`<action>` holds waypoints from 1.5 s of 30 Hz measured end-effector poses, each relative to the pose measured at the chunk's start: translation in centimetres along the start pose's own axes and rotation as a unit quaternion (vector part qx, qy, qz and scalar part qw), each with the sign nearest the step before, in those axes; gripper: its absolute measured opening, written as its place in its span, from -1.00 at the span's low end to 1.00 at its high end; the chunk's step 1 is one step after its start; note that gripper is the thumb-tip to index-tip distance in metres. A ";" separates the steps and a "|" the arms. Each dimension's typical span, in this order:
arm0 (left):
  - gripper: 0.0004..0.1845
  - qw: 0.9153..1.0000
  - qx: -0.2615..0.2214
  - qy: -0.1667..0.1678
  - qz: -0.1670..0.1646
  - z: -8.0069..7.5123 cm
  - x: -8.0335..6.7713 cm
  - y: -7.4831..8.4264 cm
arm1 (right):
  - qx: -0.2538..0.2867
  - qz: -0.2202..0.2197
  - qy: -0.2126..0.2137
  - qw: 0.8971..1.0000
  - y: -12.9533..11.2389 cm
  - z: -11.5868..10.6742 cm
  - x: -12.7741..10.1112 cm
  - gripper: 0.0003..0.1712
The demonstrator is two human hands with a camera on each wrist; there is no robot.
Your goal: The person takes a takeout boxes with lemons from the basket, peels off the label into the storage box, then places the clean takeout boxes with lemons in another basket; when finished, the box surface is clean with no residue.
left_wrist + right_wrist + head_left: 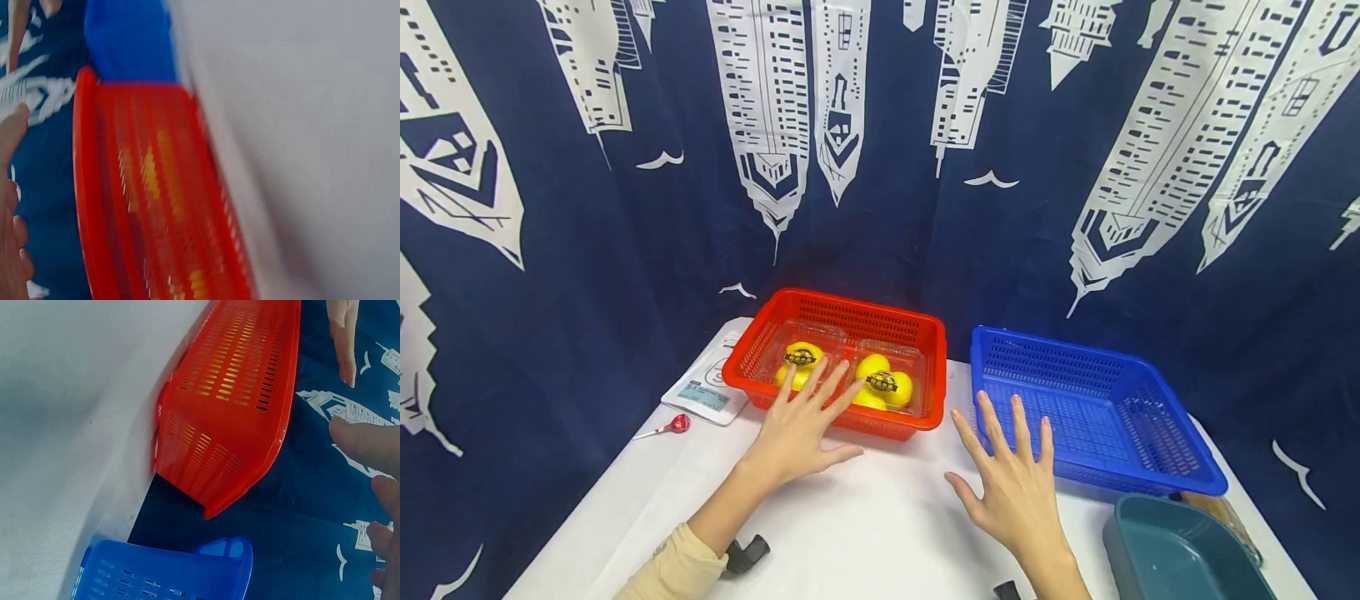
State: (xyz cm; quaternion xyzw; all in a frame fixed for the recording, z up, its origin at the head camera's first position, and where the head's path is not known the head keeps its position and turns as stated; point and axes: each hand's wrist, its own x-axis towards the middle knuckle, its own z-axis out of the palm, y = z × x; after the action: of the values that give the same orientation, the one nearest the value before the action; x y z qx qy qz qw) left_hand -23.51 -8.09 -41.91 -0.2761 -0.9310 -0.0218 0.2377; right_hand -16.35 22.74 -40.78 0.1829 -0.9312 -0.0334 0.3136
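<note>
Both hands spread flat, empty: right hand [1018, 492] nr blue basket [1180, 475], left hand [797, 425] at red basket [925, 333] w/ boxed lemons [880, 385]; reach stage, next likely dipping in, gripping box.

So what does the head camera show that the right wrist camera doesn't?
Only the head view shows inside the red basket: clear boxes of yellow fruit. It also shows the left hand in front of that basket, a scale, a lollipop and a teal tray. Only the right wrist view shows the red basket's slotted outer wall from outside and the gap between the two baskets. Both share the red basket, the blue basket, the white table, the right hand and the patterned curtain.
</note>
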 end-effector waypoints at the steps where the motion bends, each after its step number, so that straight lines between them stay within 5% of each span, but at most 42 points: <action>1: -0.02 1.000 -0.015 -0.005 -0.011 -0.2 0.1 -0.6 | 0.002 -0.001 0.001 1.000 0.0 0.0 0.0 -0.13; 8: -0.08 0.987 -0.119 -0.021 -0.104 -1.3 0.2 -5.5 | 0.010 0.001 0.021 1.000 0.0 0.0 0.1 -0.14; 14: -0.12 0.974 -0.160 0.027 -0.157 -0.6 -0.2 -9.0 | 0.010 0.002 0.004 1.000 -0.1 0.0 -0.1 -0.20; 17: -0.15 0.957 -0.204 0.056 -0.198 0.2 -0.4 -10.4 | 0.014 0.001 -0.003 1.000 -0.1 0.0 -0.1 -0.20; 20: -0.16 0.929 -0.268 0.071 -0.245 1.2 -0.8 -11.5 | 0.016 0.002 0.003 1.000 -0.1 0.0 -0.2 -0.21; 25: -0.14 0.896 -0.344 0.048 -0.277 2.6 -1.4 -12.3 | 0.019 0.002 0.020 1.000 0.0 0.1 -0.2 -0.12; 28: -0.11 0.889 -0.360 0.028 -0.283 3.0 -1.5 -12.4 | 0.022 0.003 0.024 0.999 0.0 0.1 -0.1 -0.12; 45: 0.02 0.880 -0.377 0.007 -0.289 3.1 -1.5 -13.1 | 0.029 0.003 0.018 0.999 0.1 0.1 0.0 -0.11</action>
State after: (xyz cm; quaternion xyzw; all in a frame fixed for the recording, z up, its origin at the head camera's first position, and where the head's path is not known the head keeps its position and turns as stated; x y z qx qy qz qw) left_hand -30.61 -19.35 -44.12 -0.0631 -0.8890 -0.4412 0.1053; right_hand -16.41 22.82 -40.90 0.1899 -0.9265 -0.0022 0.3249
